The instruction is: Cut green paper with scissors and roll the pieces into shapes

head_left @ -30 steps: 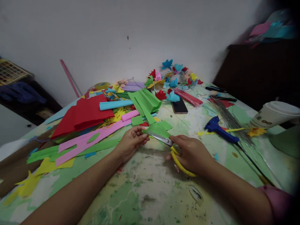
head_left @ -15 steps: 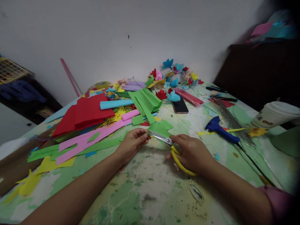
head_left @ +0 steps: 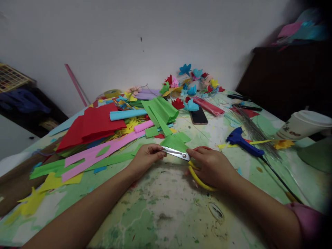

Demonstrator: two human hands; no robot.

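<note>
Yellow-handled scissors (head_left: 178,154) are held by my right hand (head_left: 212,167), their blades pointing left and slightly parted. My left hand (head_left: 146,159) is closed, thumb and fingers pinched at the blade tips; whatever it pinches is too small or hidden to make out. Just behind the blades lies a piece of green paper (head_left: 173,142), with a larger folded green crepe sheet (head_left: 162,110) beyond it.
Red paper (head_left: 98,121), pink strips (head_left: 111,148) and yellow scraps (head_left: 61,181) lie left. Paper flowers (head_left: 192,90) and a phone (head_left: 199,116) stand behind. At right are a blue glue gun (head_left: 243,143), thin wires (head_left: 255,128) and a paper cup (head_left: 302,126).
The scissor blades have parted slightly, and their tips lie a little further left against my left fingers. The whole view has shifted very slightly.
</note>
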